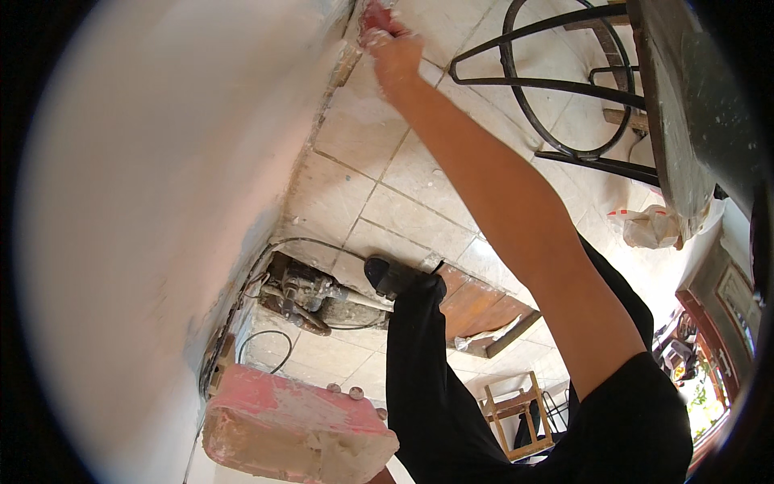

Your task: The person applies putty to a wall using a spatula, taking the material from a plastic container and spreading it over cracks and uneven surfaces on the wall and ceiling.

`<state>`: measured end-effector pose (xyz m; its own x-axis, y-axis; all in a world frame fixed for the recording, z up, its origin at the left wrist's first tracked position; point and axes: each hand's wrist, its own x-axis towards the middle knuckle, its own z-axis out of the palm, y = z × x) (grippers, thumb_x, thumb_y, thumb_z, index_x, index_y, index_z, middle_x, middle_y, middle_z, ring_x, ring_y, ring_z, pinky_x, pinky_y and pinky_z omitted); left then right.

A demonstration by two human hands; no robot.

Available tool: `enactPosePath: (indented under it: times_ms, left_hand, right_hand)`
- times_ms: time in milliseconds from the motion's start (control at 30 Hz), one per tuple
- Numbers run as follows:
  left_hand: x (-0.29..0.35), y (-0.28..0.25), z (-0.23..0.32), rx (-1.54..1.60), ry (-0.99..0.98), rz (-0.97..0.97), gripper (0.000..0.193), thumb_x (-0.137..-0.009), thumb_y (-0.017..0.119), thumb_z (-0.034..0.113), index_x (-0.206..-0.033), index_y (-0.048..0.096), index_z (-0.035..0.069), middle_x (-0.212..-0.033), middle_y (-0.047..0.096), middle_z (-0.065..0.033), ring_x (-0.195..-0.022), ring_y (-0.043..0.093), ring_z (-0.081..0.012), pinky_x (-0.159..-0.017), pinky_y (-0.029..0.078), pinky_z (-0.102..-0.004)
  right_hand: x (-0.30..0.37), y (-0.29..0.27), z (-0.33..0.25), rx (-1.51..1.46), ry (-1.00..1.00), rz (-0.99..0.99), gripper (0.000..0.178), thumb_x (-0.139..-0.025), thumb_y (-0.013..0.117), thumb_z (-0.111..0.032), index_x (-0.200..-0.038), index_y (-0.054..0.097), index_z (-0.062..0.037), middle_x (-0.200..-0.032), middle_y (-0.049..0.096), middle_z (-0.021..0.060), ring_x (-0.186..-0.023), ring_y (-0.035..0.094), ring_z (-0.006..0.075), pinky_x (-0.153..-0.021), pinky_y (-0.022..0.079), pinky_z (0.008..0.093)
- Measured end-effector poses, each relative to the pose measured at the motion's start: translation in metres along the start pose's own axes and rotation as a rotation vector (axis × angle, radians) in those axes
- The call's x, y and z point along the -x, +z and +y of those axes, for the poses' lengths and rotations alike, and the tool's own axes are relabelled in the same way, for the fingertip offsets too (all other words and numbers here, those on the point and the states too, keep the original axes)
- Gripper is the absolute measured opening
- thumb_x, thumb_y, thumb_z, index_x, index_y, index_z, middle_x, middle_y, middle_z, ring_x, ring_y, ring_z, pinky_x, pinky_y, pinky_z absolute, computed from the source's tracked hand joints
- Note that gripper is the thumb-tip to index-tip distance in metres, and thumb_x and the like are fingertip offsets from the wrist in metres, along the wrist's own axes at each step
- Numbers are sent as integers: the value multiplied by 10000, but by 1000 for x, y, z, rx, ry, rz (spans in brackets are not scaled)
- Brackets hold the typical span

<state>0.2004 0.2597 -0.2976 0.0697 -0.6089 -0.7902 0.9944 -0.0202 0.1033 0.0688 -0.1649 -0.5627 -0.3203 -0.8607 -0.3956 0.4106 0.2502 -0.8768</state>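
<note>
My right arm reaches to the top, and my right hand is closed low at the wall's foot. In it is a red thing, smeared whitish and partly cut off by the picture's rim; its kind cannot be told. At the lower left, a pink, plaster-smeared tub or board with a thick greyish-brown side is held up near the wall. Pale rounded fingertips of my left hand curl over its edge. The rest of that hand is hidden behind it.
A pale plastered wall fills the left. On the tiled floor lie a dirty power tool with its cable and a brown board. Black metal table legs, a plastic bag and a wooden stool stand or lie rightward.
</note>
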Motion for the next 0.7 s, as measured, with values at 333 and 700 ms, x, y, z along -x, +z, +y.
enactPosePath:
  times_ms: [333,700]
  left_hand:
    - [8,17,-8,32,-9,-33,523,-824,516,380,-1275,394,147,-1330,339,-93,-1210,268,-378,-889,288,-694]
    - [12,-2,-1,-4,-46,-23,489,-843,475,390,-1257,415,137,-1315,356,-78,-1213,267,-375,-909,285,-682]
  right_hand:
    - [174,-44,-2,-132,286,-405,203,-734,442,82,-889,572,84,-840,625,102,-786,620,172,-643,509,271]
    - [54,-24,7,-338,-13,72,242,-752,553,17,-988,606,34,-920,613,50,-827,569,112,-712,440,220]
